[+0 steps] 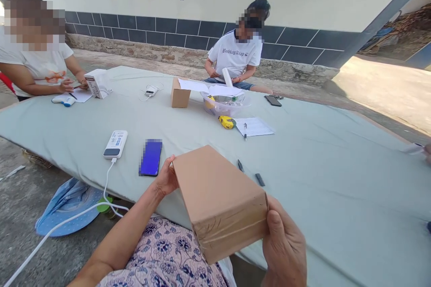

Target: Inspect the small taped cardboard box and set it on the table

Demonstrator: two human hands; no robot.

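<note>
A brown cardboard box (218, 179), its near side taped and scuffed, is held tilted above the table's near edge. My left hand (166, 178) grips its far left corner, and some of those fingers are hidden behind the box. On the near right corner my right hand (284, 242) is closed, thumb along the side. Just beyond the box lie a black pen (240, 166) and its dark cap (260, 180). A phone with a blue screen (151, 157) rests left of the box, near my left hand.
A white power bank (115, 144) trails a cable over the table edge. Farther off are a yellow tape measure (226, 122), a paper with a pen (255, 127), a plastic basin (222, 106) and a smaller carton (180, 94). Two people sit across the table.
</note>
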